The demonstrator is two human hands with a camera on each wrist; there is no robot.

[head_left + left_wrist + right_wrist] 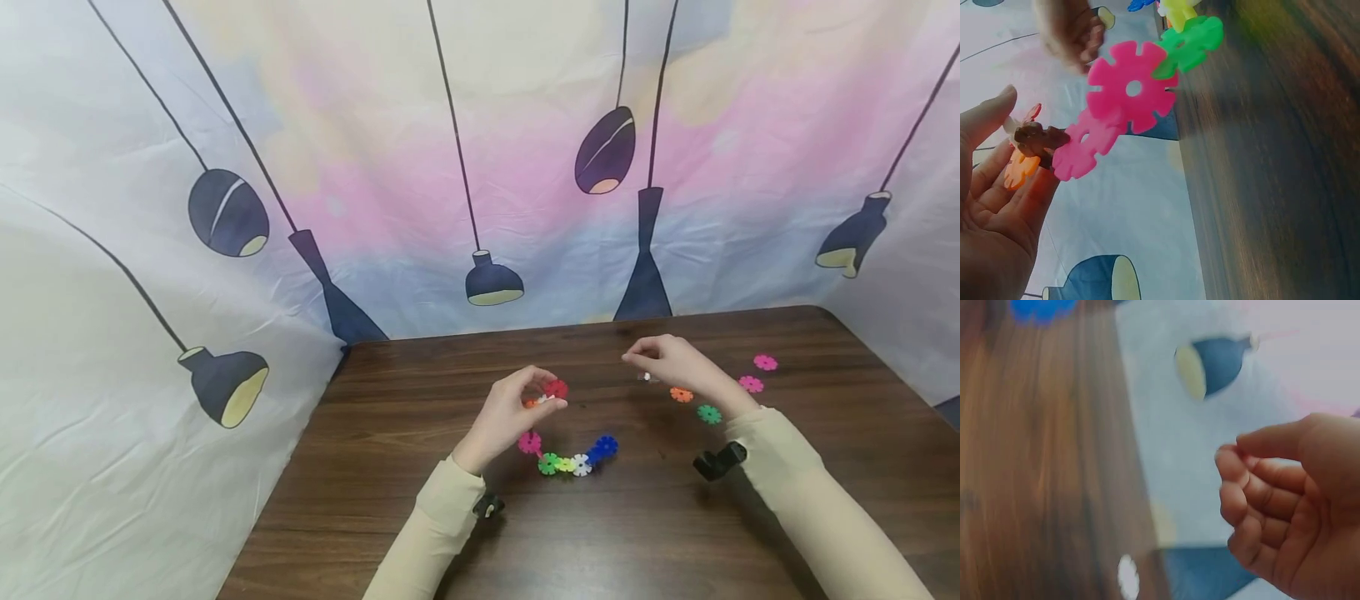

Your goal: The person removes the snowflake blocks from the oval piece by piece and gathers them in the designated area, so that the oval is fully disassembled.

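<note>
A chain of slotted plastic flower discs curves below my left hand (517,408), which holds its upper end between thumb and fingers. In the left wrist view, a brown disc (1038,139), an orange disc (1021,169) and part of a red one sit by those fingers. Two pink discs (1132,87) and a green disc (1192,45) follow along the chain. The head view shows its other end with yellow, white and blue discs (606,447). My right hand (671,362) hovers over the table's far part, fingers curled, thumb meeting index finger; nothing visible is between them.
Loose discs lie on the brown wooden table (360,475): a whitish one (647,377) under my right hand, an orange one (681,394), a green one (708,414) and two pink ones (765,362). A cloth printed with lamps (495,279) hangs behind the table.
</note>
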